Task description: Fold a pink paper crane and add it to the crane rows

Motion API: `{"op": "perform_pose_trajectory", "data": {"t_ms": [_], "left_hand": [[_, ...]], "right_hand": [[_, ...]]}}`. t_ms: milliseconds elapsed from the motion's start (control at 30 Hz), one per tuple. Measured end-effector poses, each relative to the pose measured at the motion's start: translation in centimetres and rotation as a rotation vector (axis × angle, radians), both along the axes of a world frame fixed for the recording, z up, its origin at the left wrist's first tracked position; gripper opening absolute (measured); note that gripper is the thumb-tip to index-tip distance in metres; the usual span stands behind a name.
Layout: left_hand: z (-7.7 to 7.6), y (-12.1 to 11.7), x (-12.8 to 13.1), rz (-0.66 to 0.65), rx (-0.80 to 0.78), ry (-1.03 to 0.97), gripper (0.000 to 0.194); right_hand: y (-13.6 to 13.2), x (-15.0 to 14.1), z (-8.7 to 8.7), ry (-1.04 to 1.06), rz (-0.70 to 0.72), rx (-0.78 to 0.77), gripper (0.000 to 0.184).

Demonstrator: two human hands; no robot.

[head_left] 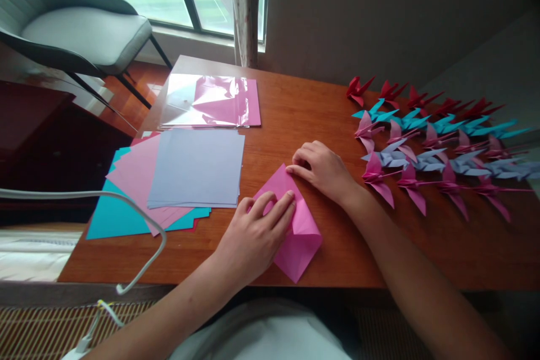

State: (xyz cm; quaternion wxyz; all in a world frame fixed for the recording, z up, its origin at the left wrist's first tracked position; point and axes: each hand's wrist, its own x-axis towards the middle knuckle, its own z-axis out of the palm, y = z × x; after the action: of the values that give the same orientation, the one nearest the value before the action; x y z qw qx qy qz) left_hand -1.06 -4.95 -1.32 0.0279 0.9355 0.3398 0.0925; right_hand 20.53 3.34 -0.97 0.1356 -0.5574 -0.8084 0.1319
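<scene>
A bright pink sheet of origami paper (297,261) lies partly folded near the table's front edge. One flap is turned over, and its right side bulges up in a soft curl. My left hand (259,228) is on top of it, fingers bent close together and holding the flap down with their tips. At the paper's far corner is my right hand (318,169), its fingers curled and the thumb and forefinger closed at the edge. Just how much paper sits between those two fingertips is hard to make out.
Left of the paper are stacked grey-blue sheets (196,169), pink sheets (133,171) and turquoise sheets (113,216). Behind them lies a clear packet of paper (215,101). Rows of folded cranes (409,183) stand at right. A white cable (158,242) arches over the table's left front.
</scene>
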Motion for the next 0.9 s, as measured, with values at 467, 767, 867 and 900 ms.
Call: {"op": "perform_pose_trajectory", "data": {"t_ms": [467, 767, 867, 900], "left_hand": [[-0.1, -0.1, 0.0, 0.006, 0.004, -0.014, 0.042], [0.0, 0.0, -0.1, -0.003, -0.010, -0.027, 0.043], [0.0, 0.0, -0.1, -0.005, 0.003, -0.024, 0.043], [0.0, 0.0, -0.1, -0.005, 0.007, -0.024, 0.043]], "right_hand": [[1.6, 0.1, -0.7, 0.097, 0.000, 0.021, 0.024], [-2.1, 1.9, 0.1, 0.026, 0.107, -0.056, 0.022], [-3.2, 2.5, 0.6, 0.008, 0.143, -0.088, 0.022], [-3.5, 2.6, 0.7, 0.007, 0.155, -0.095, 0.022]]}}
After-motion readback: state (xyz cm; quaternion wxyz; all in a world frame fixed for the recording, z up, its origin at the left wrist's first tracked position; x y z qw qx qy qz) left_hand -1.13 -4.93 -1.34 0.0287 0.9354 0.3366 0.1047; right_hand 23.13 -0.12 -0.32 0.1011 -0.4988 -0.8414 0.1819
